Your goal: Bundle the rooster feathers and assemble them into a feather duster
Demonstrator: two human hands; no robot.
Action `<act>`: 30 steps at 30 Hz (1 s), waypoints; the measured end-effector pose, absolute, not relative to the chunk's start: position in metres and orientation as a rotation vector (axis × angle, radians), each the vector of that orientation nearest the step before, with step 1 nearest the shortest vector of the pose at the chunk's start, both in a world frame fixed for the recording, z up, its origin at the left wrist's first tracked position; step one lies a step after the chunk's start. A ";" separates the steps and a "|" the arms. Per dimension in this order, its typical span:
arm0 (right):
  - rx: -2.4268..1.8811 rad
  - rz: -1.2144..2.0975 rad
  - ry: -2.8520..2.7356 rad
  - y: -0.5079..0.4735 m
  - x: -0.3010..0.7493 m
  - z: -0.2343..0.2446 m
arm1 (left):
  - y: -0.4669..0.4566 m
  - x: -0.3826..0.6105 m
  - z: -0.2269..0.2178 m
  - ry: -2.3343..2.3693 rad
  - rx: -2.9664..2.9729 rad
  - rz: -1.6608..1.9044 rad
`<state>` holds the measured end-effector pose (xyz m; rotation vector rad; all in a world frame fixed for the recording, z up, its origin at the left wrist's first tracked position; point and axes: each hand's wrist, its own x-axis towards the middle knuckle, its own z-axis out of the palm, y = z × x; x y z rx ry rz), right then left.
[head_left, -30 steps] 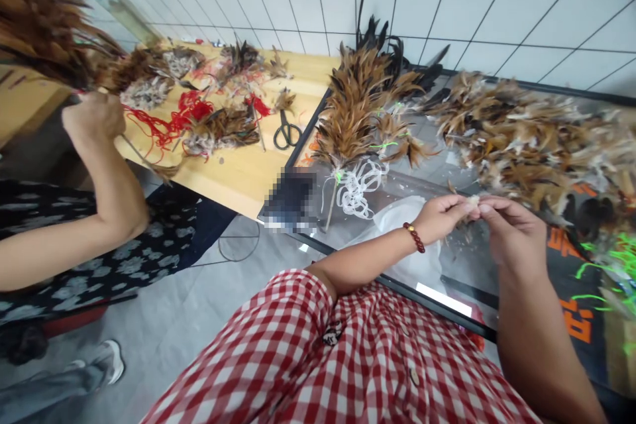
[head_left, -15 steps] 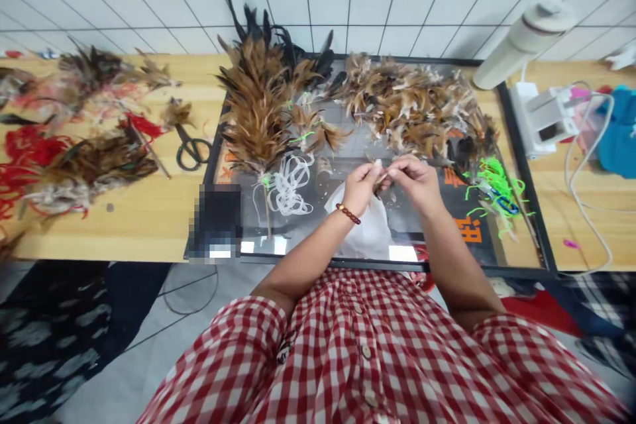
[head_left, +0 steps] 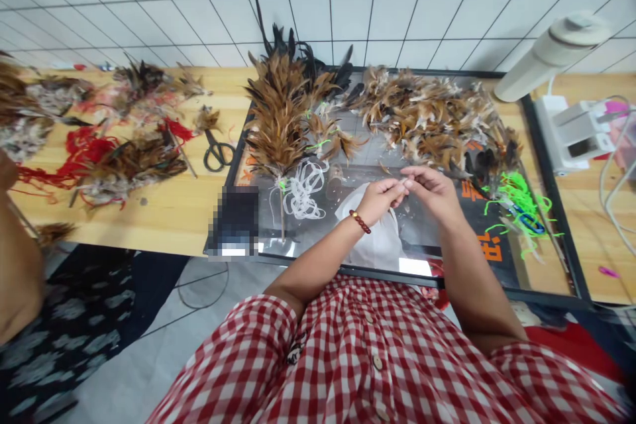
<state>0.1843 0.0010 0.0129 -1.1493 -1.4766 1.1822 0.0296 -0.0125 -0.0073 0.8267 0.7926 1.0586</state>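
My left hand [head_left: 381, 200], with a beaded bracelet at the wrist, meets my right hand [head_left: 433, 193] above the glass-topped table panel. The thumb and fingertips of both are pinched together; something small and pale shows between them, too small to name. Below my left hand lies a white cloth or bag [head_left: 375, 242]. Beyond the hands is a heap of loose brown feathers [head_left: 427, 112]. To the left, a brown feather bundle [head_left: 278, 122] bound on a stick lies beside a tangle of white string [head_left: 304, 191].
Bright green string [head_left: 521, 192] and a blue-handled tool [head_left: 530, 220] lie at right. A pale bottle [head_left: 551, 56] and a white power strip [head_left: 551, 136] stand behind. Black scissors [head_left: 217, 154], red string [head_left: 87, 152] and another person's arm [head_left: 20, 258] are left.
The view has swung left, so the table appears shifted right. The brown piece between my fingertips no longer shows there. Another person's arm has come into view at left.
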 end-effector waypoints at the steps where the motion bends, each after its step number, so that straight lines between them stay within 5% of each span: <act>1: -1.117 1.246 -1.509 0.001 0.187 0.015 | -0.013 0.029 -0.008 0.759 0.833 1.024; 11: -1.066 1.029 -1.603 0.001 0.193 0.018 | -0.013 0.028 -0.009 0.661 0.885 0.899; 20: -1.392 0.997 -1.461 -0.004 0.195 0.005 | -0.004 0.025 -0.002 0.876 0.709 1.169; 30: -1.889 0.447 -2.061 -0.055 0.205 0.009 | -0.003 0.027 0.009 0.888 0.477 1.272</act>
